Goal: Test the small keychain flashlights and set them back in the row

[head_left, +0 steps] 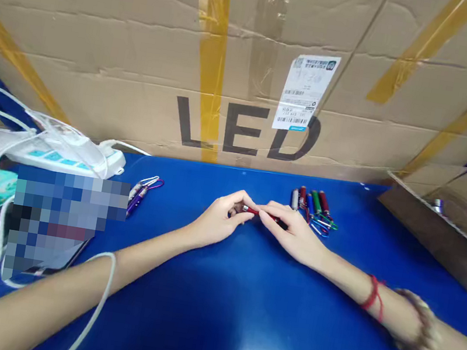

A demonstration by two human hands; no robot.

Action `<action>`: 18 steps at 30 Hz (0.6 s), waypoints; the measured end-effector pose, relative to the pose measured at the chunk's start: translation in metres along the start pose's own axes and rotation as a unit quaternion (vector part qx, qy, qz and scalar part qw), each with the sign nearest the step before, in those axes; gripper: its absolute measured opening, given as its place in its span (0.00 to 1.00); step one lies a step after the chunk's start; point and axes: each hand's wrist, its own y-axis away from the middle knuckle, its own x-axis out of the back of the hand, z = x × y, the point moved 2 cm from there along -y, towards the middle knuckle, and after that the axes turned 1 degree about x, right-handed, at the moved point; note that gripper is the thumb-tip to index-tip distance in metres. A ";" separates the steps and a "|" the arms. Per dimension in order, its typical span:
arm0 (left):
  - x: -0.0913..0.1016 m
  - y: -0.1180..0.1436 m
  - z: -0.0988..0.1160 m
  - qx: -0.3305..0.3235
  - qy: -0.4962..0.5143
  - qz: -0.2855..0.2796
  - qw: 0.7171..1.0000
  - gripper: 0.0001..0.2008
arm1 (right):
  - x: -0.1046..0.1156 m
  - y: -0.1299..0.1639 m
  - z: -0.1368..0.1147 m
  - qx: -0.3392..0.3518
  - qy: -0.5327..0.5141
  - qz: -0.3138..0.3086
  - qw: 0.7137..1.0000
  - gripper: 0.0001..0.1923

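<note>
Head view: left hand (221, 220) and right hand (291, 231) meeting mid-table, both pinched shut on a small red keychain flashlight (259, 213) held just above blue table (211, 313); cluster of coloured flashlights (312, 208) just beyond right hand, purple ones (141, 193) well left, LED carton (251, 65) behind

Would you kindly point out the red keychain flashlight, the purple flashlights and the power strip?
red keychain flashlight (251, 210), head view, exposed red barrel.
purple flashlights (137, 198), head view, barrels.
power strip (72, 155), head view, white top face.
</note>
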 end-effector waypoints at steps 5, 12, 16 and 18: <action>0.001 0.000 0.006 0.038 0.046 0.050 0.997 0.08 | -0.001 0.002 0.006 -0.028 -0.007 0.025 0.999 0.15; 0.001 0.000 0.003 0.060 0.082 0.043 0.994 0.08 | -0.002 0.005 0.004 -0.020 0.015 0.069 0.997 0.10; 0.001 0.000 0.001 0.039 0.062 0.032 0.997 0.08 | -0.002 0.006 0.002 -0.048 -0.009 0.062 0.997 0.12; 0.001 0.000 0.000 0.031 0.050 0.028 0.998 0.07 | -0.003 0.005 0.002 -0.072 -0.029 0.032 0.996 0.14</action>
